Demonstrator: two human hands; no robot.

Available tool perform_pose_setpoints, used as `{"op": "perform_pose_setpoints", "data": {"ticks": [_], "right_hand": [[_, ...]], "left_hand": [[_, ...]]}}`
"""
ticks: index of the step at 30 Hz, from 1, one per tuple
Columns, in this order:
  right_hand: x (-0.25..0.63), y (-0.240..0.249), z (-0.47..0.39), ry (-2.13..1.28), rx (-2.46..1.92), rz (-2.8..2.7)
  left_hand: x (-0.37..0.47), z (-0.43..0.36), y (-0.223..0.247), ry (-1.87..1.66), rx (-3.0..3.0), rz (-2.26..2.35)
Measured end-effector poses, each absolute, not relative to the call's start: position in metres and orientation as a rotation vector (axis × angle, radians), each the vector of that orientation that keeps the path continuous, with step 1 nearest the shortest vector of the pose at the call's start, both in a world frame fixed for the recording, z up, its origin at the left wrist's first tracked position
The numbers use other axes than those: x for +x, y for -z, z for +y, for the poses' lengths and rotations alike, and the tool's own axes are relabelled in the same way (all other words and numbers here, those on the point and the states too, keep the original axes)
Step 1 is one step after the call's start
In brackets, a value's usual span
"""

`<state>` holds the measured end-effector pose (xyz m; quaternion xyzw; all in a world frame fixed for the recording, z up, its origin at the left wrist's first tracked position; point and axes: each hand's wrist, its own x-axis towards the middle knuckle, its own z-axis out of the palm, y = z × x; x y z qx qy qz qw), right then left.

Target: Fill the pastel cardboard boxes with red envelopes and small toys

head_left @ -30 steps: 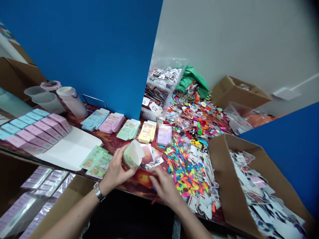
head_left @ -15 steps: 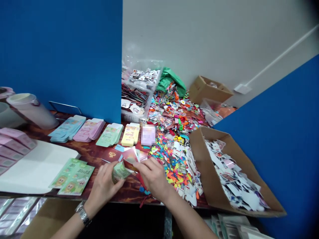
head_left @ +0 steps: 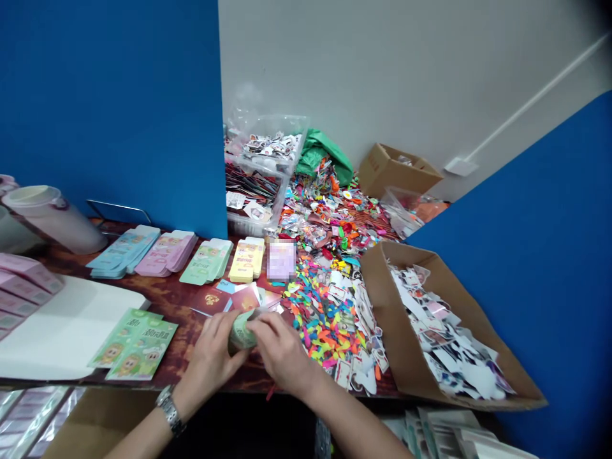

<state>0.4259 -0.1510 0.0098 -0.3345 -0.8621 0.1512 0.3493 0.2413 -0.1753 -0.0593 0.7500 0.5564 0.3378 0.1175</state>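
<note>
A small green packet [head_left: 243, 330] is bowed open between my two hands at the table's front. My left hand [head_left: 214, 350] wraps its fingers and thumb round the packet's left side. The fingers of my right hand [head_left: 282, 350] pinch the packet's right edge at its mouth; anything inside is hidden. Just behind my hands lie a dark red card with a gold print [head_left: 210, 298] and a pinkish red card [head_left: 247, 297]. Two flat green packets [head_left: 143, 347] overlap on the left.
Stacks of blue [head_left: 125, 252], pink [head_left: 166, 252], green [head_left: 206, 260] and yellow cards [head_left: 247, 258] line the back. Colourful small pieces [head_left: 325, 306] heap up to the right, beside a cardboard box [head_left: 389, 325] of cutouts. A white sheet [head_left: 71, 331] lies left.
My right hand has moved in against the packet's mouth, and the dark red piece at its fingertips no longer shows. The view has shifted slightly.
</note>
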Motion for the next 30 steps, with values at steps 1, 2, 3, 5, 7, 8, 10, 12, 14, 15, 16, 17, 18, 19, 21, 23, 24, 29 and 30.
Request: {"op": "perform_pose_setpoints", "data": {"ticks": [1,2,3,5,7,8,10,12,14,15,16,17,18,19,21,23,24,29,30], "right_hand": [[0.431,-0.008,-0.149,-0.400,-0.869,-2.189],[0.441,-0.006,-0.146,-0.404,-0.902,-2.144],[0.453,-0.004,-0.140,-0.404,-0.976,-2.101],[0.483,0.005,-0.126,-0.399,-1.240,-2.062],[0.514,0.018,-0.113,-0.410,-1.597,-2.069],[0.526,0.025,-0.108,-0.420,-1.735,-2.091],[0.541,0.038,-0.104,-0.418,-1.888,-2.122],[0.545,0.049,-0.104,-0.405,-1.942,-2.135],[0.543,0.055,-0.106,-0.413,-1.968,-2.138],[0.541,0.056,-0.105,-0.433,-1.961,-2.138],[0.541,0.056,-0.104,-0.460,-1.941,-2.134],[0.541,0.054,-0.102,-0.487,-1.918,-2.127],[0.542,0.052,-0.100,-0.513,-1.897,-2.114],[0.544,0.048,-0.098,-0.535,-1.875,-2.094],[0.549,0.039,-0.094,-0.568,-1.834,-2.044],[0.549,0.026,-0.093,-0.584,-1.797,-1.997],[0.547,0.019,-0.094,-0.613,-1.764,-1.958],[0.512,-0.013,-0.109,-1.025,-1.427,-1.711],[0.502,-0.017,-0.114,-1.061,-1.376,-1.743]], "left_hand": [[0.240,-0.175,0.061,-0.992,2.200,1.630],[0.238,-0.175,0.062,-0.989,2.205,1.632],[0.235,-0.174,0.063,-0.982,2.210,1.635],[0.231,-0.174,0.065,-0.961,2.210,1.642],[0.230,-0.175,0.067,-0.946,2.204,1.650],[0.230,-0.175,0.068,-0.939,2.203,1.651],[0.234,-0.176,0.070,-0.932,2.206,1.642],[0.238,-0.176,0.071,-0.933,2.218,1.617],[0.241,-0.176,0.070,-0.932,2.229,1.599],[0.241,-0.175,0.070,-0.927,2.231,1.597],[0.241,-0.175,0.069,-0.920,2.231,1.597],[0.241,-0.175,0.069,-0.913,2.229,1.602],[0.240,-0.175,0.068,-0.909,2.226,1.607],[0.240,-0.175,0.068,-0.908,2.224,1.611],[0.239,-0.175,0.068,-0.908,2.214,1.623],[0.242,-0.173,0.067,-0.915,2.199,1.631],[0.246,-0.172,0.067,-0.920,2.192,1.631],[0.270,-0.162,0.064,-0.908,2.127,1.593],[0.274,-0.161,0.064,-0.893,2.112,1.588]]}}
